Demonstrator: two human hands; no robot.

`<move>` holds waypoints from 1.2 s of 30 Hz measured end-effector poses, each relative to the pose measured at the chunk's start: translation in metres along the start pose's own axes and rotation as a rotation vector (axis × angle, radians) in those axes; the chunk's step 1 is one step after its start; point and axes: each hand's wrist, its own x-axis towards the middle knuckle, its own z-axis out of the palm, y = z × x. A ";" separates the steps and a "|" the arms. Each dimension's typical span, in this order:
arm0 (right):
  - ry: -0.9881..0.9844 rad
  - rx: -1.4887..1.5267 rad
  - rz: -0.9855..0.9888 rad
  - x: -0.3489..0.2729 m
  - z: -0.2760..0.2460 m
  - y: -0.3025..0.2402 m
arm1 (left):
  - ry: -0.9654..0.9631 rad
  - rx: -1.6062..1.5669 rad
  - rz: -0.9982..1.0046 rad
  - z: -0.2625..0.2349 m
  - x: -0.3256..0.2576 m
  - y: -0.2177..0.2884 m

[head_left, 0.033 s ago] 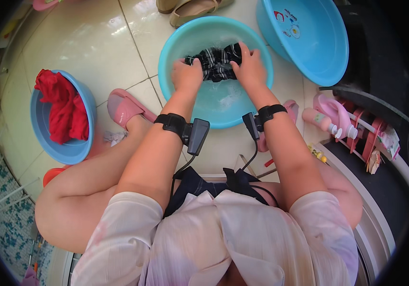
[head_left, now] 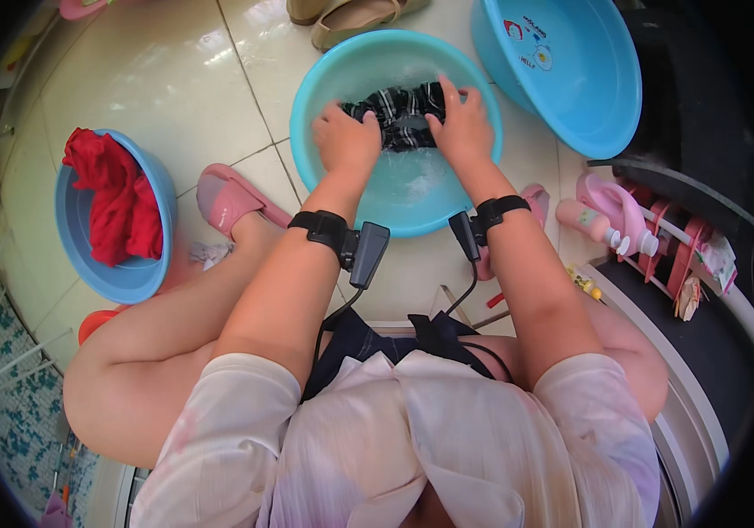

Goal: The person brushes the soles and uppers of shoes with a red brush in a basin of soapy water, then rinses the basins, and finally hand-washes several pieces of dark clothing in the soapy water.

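A wet black plaid cloth (head_left: 401, 104) with white lines is stretched crosswise in a turquoise basin (head_left: 305, 167) of water. My left hand (head_left: 348, 141) grips its left end, with the thumb on the near side and the fingers bent over the far left. At the other end my right hand (head_left: 463, 125) holds the cloth between thumb and fingers. The cloth's middle sags into a ring-like fold between the hands. Some foam or bubbles float on the water nearer to me.
A blue basin (head_left: 67, 238) with red cloth (head_left: 113, 198) stands at the left. Another blue basin (head_left: 570, 79) leans at the far right. Pink slippers (head_left: 234, 198), tan shoes (head_left: 351, 25), a pink bottle (head_left: 584, 220) and a pink rack (head_left: 687, 264) surround the tiled floor.
My left hand's fingers have loosened and spread a little at the cloth's left end. My right hand is almost unmoved.
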 end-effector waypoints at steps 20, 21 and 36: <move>-0.955 1.761 0.884 -0.036 0.008 -0.001 | -0.655 -0.255 -0.080 -0.015 0.007 -0.005; -0.944 1.766 0.887 -0.038 0.001 -0.015 | -0.663 -0.250 -0.076 -0.010 -0.006 0.003; -1.566 2.309 0.568 -0.049 -0.044 -0.043 | -1.306 -1.037 -0.111 -0.061 -0.033 0.052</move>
